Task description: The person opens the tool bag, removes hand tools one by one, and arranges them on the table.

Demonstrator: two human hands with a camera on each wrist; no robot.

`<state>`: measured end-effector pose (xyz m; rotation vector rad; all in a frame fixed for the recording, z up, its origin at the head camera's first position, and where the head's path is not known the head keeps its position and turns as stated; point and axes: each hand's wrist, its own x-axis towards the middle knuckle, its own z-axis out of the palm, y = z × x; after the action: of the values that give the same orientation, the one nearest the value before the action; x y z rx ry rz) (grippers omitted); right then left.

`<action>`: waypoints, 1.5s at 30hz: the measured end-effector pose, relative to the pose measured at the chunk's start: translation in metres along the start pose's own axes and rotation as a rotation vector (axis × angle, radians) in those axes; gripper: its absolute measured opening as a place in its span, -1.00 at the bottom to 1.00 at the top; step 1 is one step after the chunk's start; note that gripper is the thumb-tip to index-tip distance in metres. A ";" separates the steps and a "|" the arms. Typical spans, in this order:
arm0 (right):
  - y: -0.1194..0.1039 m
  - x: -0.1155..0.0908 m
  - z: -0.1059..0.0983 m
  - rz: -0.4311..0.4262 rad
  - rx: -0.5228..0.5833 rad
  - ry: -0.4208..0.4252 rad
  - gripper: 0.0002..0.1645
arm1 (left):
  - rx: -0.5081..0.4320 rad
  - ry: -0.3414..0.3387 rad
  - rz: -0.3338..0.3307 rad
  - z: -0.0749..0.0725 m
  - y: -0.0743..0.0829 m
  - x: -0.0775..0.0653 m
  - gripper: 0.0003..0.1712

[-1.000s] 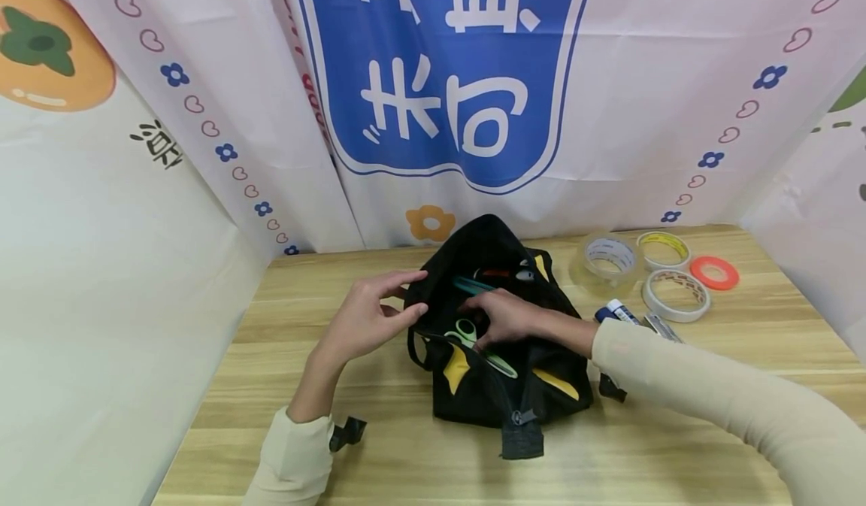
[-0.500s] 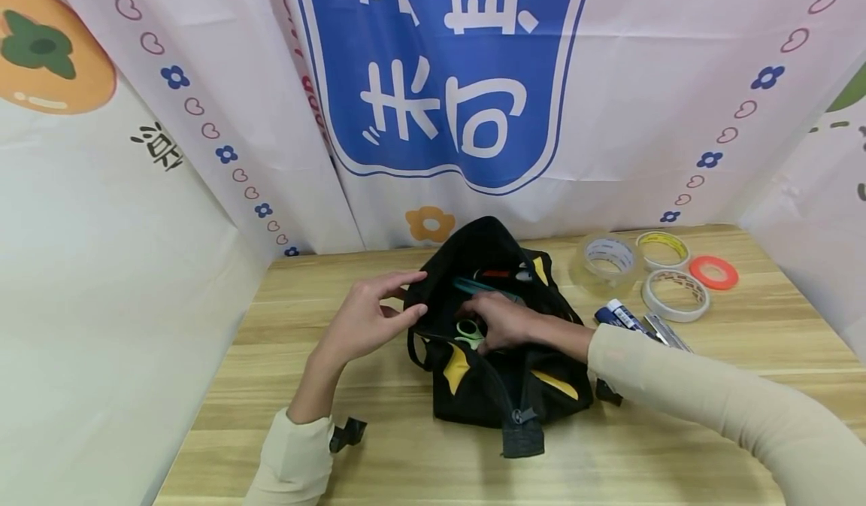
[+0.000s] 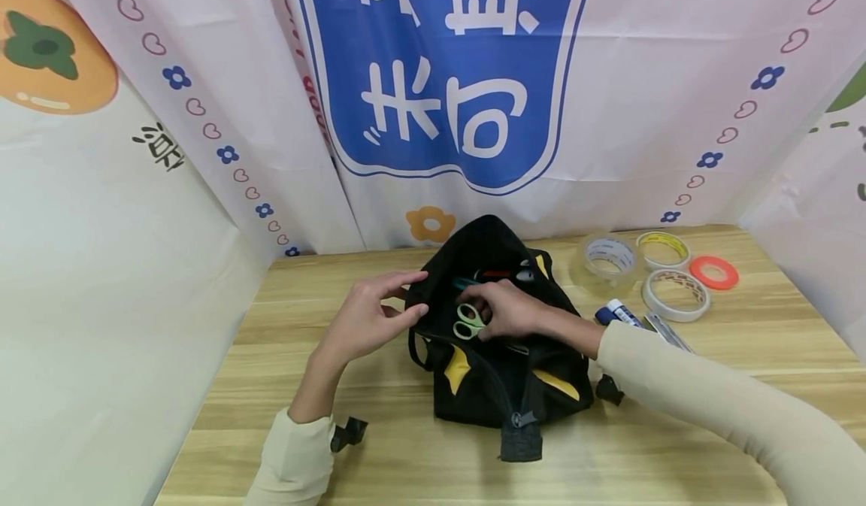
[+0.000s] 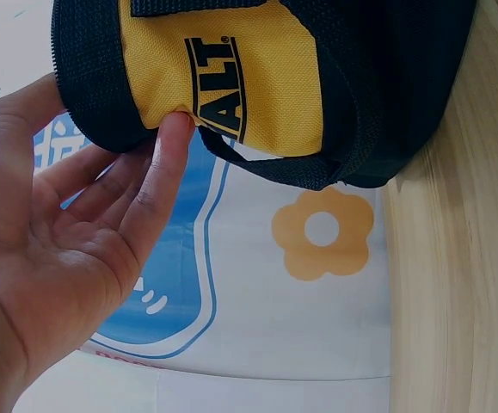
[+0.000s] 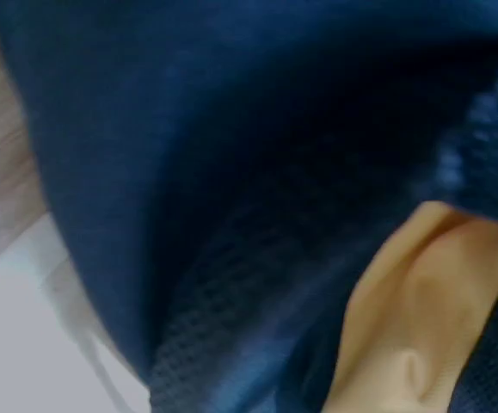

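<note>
A black tool bag [image 3: 467,397] with yellow panels stands unzipped on the table. My left hand [image 3: 368,318] pinches the left rim of its opening between thumb and fingers. In the left wrist view that hand [image 4: 85,215] touches the bag's yellow side panel [image 4: 274,77], printed with black letters. My right hand [image 3: 510,310] reaches inside the bag and grips light green scissors [image 3: 467,331], finger loops toward the left; the hand covers their other end. Behind it in the bag lie a teal item [image 3: 463,283] and a red-and-grey item [image 3: 497,274]. Dark bag fabric [image 5: 231,172] fills most of the right wrist view.
Right of the bag are clear tape [image 3: 607,262], two whitish tape rolls [image 3: 676,307] and a red-orange ring of tape [image 3: 715,273]. A blue-and-white tube [image 3: 622,312] and a silver tool [image 3: 666,331] lie by the right sleeve. A printed curtain [image 3: 609,153] hangs behind the table.
The scissors have shifted inside the bag: their loops have risen and their blade end has gone behind my right hand. My right hand has moved slightly up. The left hand has stayed put.
</note>
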<state>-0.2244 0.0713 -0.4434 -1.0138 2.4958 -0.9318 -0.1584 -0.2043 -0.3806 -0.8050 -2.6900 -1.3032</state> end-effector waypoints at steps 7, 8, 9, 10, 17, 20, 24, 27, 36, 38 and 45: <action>-0.017 -0.017 -0.027 -0.034 0.104 0.101 -0.45 | -0.006 -0.003 -0.005 0.002 0.000 0.000 -0.47; -0.020 -0.021 -0.031 -0.045 0.120 0.118 -0.45 | -0.009 -0.002 -0.004 0.002 -0.001 0.000 -0.47; -0.022 -0.025 -0.036 -0.055 0.139 0.134 -0.45 | -0.010 -0.002 -0.003 0.002 -0.001 0.000 -0.47; -0.024 -0.029 -0.041 -0.061 0.161 0.149 -0.45 | -0.010 -0.002 -0.001 0.002 -0.001 0.001 -0.47; -0.036 -0.055 -0.069 -0.067 0.265 0.246 -0.44 | -0.011 0.004 0.000 0.002 -0.001 0.001 -0.47; -0.036 -0.069 -0.078 -0.067 0.271 0.290 -0.43 | -0.007 0.002 -0.005 0.002 -0.001 0.000 -0.47; -0.033 -0.090 -0.089 -0.036 0.290 0.344 -0.41 | -0.003 -0.002 -0.012 0.002 -0.001 0.000 -0.47; -0.028 -0.105 -0.095 0.003 0.296 0.378 -0.41 | -0.006 0.000 -0.012 0.002 -0.001 0.000 -0.47; 0.001 -0.144 -0.102 0.149 0.262 0.475 -0.39 | -0.003 0.000 -0.005 0.001 -0.001 0.001 -0.46; 0.007 -0.150 -0.102 0.140 0.255 0.490 -0.38 | 0.000 0.000 -0.006 0.001 -0.002 0.001 -0.46; 0.029 -0.172 -0.104 0.163 0.223 0.547 -0.35 | 0.001 0.000 -0.011 0.001 -0.002 0.001 -0.47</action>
<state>-0.1668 0.2556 -0.3810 -0.5231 2.7483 -1.5585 -0.1599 -0.2040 -0.3821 -0.7914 -2.6994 -1.3037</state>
